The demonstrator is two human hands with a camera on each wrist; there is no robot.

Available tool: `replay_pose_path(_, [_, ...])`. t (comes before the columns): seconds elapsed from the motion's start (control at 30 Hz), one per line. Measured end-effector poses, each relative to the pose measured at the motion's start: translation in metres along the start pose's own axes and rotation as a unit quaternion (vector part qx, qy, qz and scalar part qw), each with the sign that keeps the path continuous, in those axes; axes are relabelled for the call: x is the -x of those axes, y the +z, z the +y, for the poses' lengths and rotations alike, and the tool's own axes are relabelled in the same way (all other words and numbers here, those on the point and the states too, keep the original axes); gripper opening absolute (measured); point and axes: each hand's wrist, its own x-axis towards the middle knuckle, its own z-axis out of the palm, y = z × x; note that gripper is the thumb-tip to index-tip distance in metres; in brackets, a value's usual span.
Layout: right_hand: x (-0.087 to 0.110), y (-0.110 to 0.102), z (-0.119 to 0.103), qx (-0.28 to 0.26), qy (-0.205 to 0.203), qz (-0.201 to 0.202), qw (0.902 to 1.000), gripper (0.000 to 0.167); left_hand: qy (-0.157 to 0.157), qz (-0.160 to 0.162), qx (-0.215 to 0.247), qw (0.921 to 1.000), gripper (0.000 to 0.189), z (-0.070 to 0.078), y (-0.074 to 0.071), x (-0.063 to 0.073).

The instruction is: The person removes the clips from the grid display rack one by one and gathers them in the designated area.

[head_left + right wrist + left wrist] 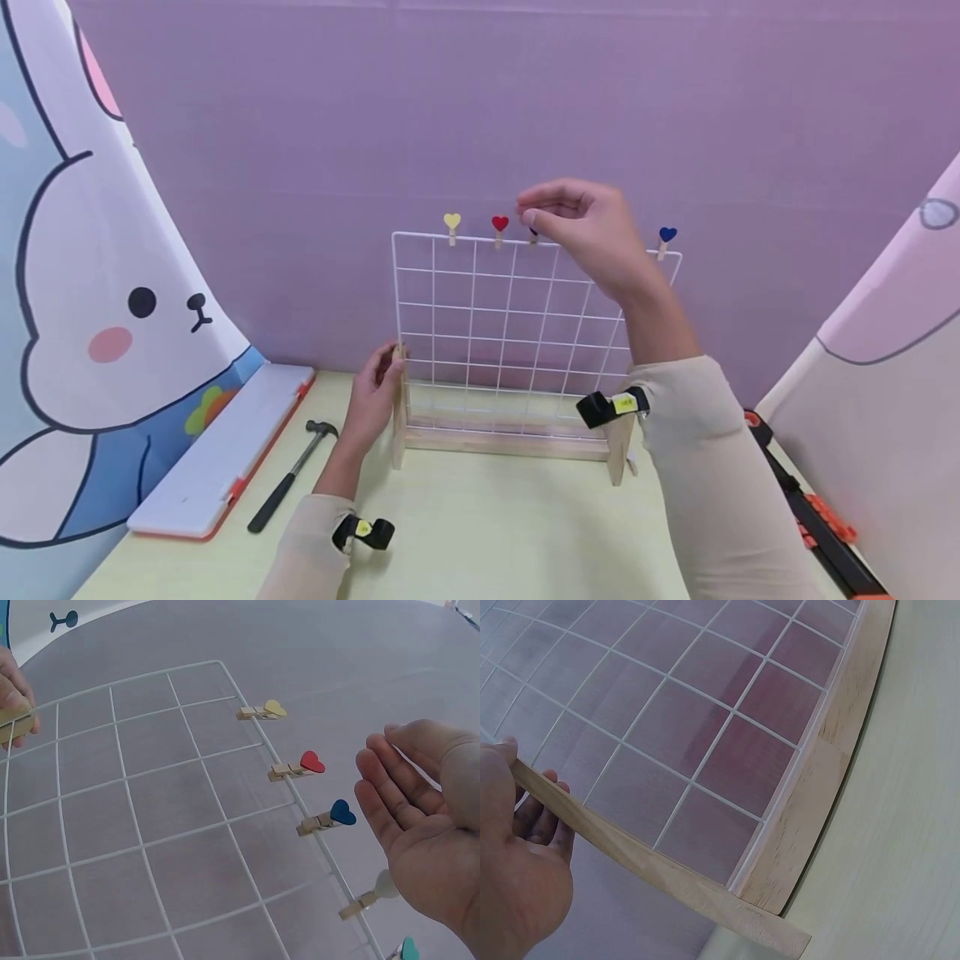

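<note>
My left hand (373, 396) grips the left wooden upright (667, 877) of a stand near its top. A white wire grid (694, 781) stands upright in that wooden stand. Along the grid's top wire sit small wooden clothespins with hearts: a yellow heart (274, 709), a red heart (312, 762), a blue heart (343, 813), a whitish heart (386, 885) and a teal heart (409, 949). Another dark blue heart (667, 234) is at the right end. Beside the clips hovers my right hand (427, 802), fingers loosely bent with nothing between them; in the head view it covers some clips.
A hammer (276, 500) lies on the table left of the stand. Farther left is a long white case (225, 450) with a red-orange edge. A long black and orange item (825, 525) lies at the right. A purple backdrop (300, 167) hangs behind.
</note>
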Motion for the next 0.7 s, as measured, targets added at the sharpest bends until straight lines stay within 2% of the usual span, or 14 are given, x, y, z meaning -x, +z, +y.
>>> replay_pose_path(0.3, [-0.019, 0.008, -0.009, 0.012, 0.010, -0.021, 0.9997, 0.022, -0.006, 0.003, 0.003, 1.0000, 0.045, 0.000, 0.000, 0.001])
replay_pose_path(0.7, [-0.047, 0.032, -0.021, 0.032, 0.041, -0.072, 0.9961, 0.029, -0.005, 0.005, 0.007, 0.9999, 0.045, 0.001, -0.002, 0.002])
